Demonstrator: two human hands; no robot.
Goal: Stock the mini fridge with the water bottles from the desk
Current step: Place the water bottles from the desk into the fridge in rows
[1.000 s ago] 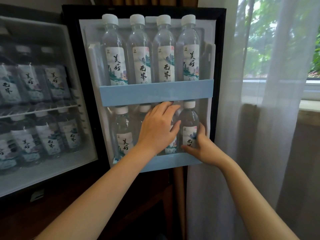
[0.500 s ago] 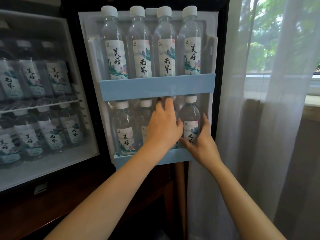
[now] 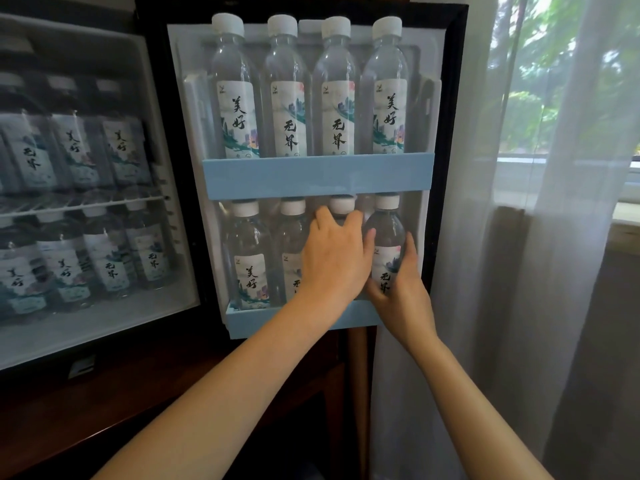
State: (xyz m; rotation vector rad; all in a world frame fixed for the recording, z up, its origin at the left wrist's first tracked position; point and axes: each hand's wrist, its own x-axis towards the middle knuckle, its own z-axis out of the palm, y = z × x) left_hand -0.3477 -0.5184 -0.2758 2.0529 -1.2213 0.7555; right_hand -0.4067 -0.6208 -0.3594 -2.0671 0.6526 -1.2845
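- Both hands had slid up the lower door-shelf bottles since a second earlier.
- Right hand (image 3: 403, 289) fingers gripped the end water bottle (image 3: 385, 244); left hand (image 3: 334, 261) fingers wrapped its neighbour (image 3: 342, 206).
- Seating them in the lower door shelf (image 3: 294, 320) looked nearly done; next, probably release.

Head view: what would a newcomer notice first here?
Two rows of water bottles fill the open fridge door, four above the upper blue rail. Both hands work the lower row: the left hand covers the third bottle, the right hand wraps the rightmost bottle.
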